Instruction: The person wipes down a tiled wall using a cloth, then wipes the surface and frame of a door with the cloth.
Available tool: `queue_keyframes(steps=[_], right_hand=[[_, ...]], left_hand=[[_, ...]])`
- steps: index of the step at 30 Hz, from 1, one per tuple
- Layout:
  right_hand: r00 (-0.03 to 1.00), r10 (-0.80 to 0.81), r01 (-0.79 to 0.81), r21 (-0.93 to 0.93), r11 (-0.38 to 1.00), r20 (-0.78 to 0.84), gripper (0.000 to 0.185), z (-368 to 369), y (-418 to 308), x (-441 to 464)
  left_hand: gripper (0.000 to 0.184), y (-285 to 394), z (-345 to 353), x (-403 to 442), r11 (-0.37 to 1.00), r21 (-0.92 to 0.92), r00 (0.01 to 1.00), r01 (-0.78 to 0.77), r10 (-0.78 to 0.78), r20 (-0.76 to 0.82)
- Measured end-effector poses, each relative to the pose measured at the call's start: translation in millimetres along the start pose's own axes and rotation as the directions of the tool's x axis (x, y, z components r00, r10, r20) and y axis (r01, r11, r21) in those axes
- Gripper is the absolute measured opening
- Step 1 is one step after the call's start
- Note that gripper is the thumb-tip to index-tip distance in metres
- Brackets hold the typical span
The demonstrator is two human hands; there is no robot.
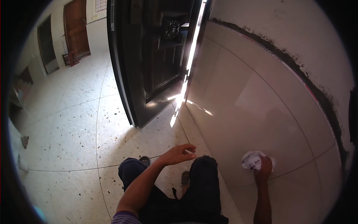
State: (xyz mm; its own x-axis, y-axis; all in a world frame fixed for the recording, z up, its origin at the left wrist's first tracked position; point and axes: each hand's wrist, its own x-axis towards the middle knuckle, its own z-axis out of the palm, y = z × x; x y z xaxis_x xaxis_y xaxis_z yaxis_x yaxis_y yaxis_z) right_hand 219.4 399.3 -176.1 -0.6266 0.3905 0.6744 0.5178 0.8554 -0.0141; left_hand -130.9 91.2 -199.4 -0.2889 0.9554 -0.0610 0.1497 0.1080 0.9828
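My right hand (264,168) is closed on a crumpled white cloth (252,159) and presses it against the tiled wall (242,123) at lower right. Part of the cloth is hidden under the fingers. My left hand (179,154) hangs over my knees with its fingers loosely bent and apart, holding nothing. Its fingertips are close to my right knee (204,164), in dark trousers.
A dark panelled door (149,63) stands ajar ahead, with bright light through the gap at its hinge side. Speckled floor tiles (74,127) spread to the left. Farther back are a brown wooden door (77,30) and a small reddish stool (71,59).
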Motion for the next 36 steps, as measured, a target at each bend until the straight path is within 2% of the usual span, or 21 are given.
queue_keyframes(steps=[1,3,4,6,7,8,10,11,14,16,17,20,22,23,24,26,28,29,31,34,36], right_hand=[[1.000,0.003,-0.003,0.011,1.000,-0.007,0.051,7,4,-4],[0.907,0.419,-0.396,0.438,0.807,0.046,0.058,26,15,-13],[0.906,0.421,-0.391,0.456,0.799,0.040,0.058,23,0,-4],[0.718,0.662,-0.477,0.845,0.243,0.216,0.058,9,-30,7],[0.708,0.638,-0.447,0.891,0.073,0.303,0.061,6,-37,9],[0.703,0.641,-0.444,0.894,0.056,0.309,0.061,5,-47,11],[0.761,0.459,-0.344,0.885,-0.313,0.458,0.060,4,-72,15],[0.782,0.364,-0.353,0.841,-0.410,0.506,0.057,16,-78,8],[0.756,0.136,-0.412,0.627,-0.661,0.640,0.053,44,-119,-3],[0.634,0.026,-0.361,0.325,-0.874,0.773,0.060,46,-159,6],[0.626,0.029,-0.359,0.321,-0.877,0.779,0.060,50,-176,10],[0.541,-0.267,-0.468,0.021,-0.883,0.798,0.057,79,-215,23],[0.495,-0.363,-0.515,-0.071,-0.855,0.790,0.057,102,-236,26],[0.471,-0.400,-0.540,-0.101,-0.836,0.786,0.057,111,-244,27],[0.454,-0.431,-0.567,-0.121,-0.815,0.780,0.057,122,-250,32],[0.395,-0.484,-0.611,-0.170,-0.773,0.781,0.057,141,-259,41],[0.347,-0.527,-0.651,-0.205,-0.731,0.776,0.057,159,-271,59],[0.327,-0.541,-0.666,-0.217,-0.714,0.775,0.057,165,-275,66],[0.278,-0.559,-0.676,-0.255,-0.692,0.781,0.057,177,-283,77],[0.225,-0.566,-0.678,-0.290,-0.676,0.793,0.057,182,-292,98],[0.207,-0.569,-0.677,-0.304,-0.670,0.796,0.057,178,-298,118]], left_hand=[[0.062,-2,-1,-1,1.000,-0.010,1.000,-0.003,0.003,-0.010],[0.062,-3,-2,-5,1.000,-0.004,1.000,-0.004,0.004,-0.026],[0.061,-2,-3,-6,1.000,-0.012,0.999,-0.001,0.001,-0.046],[0.060,1,-6,-10,1.000,-0.003,0.998,0.010,-0.011,-0.069],[0.058,4,-10,-13,1.000,-0.010,0.996,0.022,-0.022,-0.089],[0.055,6,-12,-16,0.999,-0.019,0.994,0.037,-0.038,-0.107],[0.053,20,-20,-27,0.996,-0.069,0.986,0.051,-0.061,-0.153],[0.051,25,-25,-33,0.990,-0.132,0.977,0.053,-0.079,-0.197],[0.049,22,-45,-54,0.987,0.079,0.956,0.144,-0.118,-0.269],[0.048,35,-52,-71,0.892,0.344,0.945,0.293,-0.215,-0.248],[0.048,31,-58,-77,0.827,0.460,0.945,0.323,-0.254,-0.206],[0.051,-2,-66,-93,0.607,0.760,0.955,0.232,-0.291,-0.059],[0.047,-44,-64,-103,0.573,0.810,0.985,0.121,-0.169,-0.028],[0.047,-35,-61,-95,0.519,0.829,0.943,0.208,-0.332,-0.029],[0.041,-45,-60,-93,0.518,0.833,0.963,0.195,-0.264,-0.062],[0.030,-52,-63,-86,0.583,0.812,0.987,0.016,-0.139,0.081],[0.036,-33,-75,-71,0.630,0.766,0.893,0.126,-0.408,0.189],[0.036,-44,-84,-61,0.633,0.763,0.890,0.131,-0.414,0.191],[0.020,-63,-84,-61,0.745,0.667,0.997,0.026,-0.066,0.035],[0.031,-73,-104,-41,0.864,0.477,0.973,0.164,-0.221,0.065],[0.035,-75,-107,-33,0.873,0.451,0.977,0.185,-0.214,0.015]])
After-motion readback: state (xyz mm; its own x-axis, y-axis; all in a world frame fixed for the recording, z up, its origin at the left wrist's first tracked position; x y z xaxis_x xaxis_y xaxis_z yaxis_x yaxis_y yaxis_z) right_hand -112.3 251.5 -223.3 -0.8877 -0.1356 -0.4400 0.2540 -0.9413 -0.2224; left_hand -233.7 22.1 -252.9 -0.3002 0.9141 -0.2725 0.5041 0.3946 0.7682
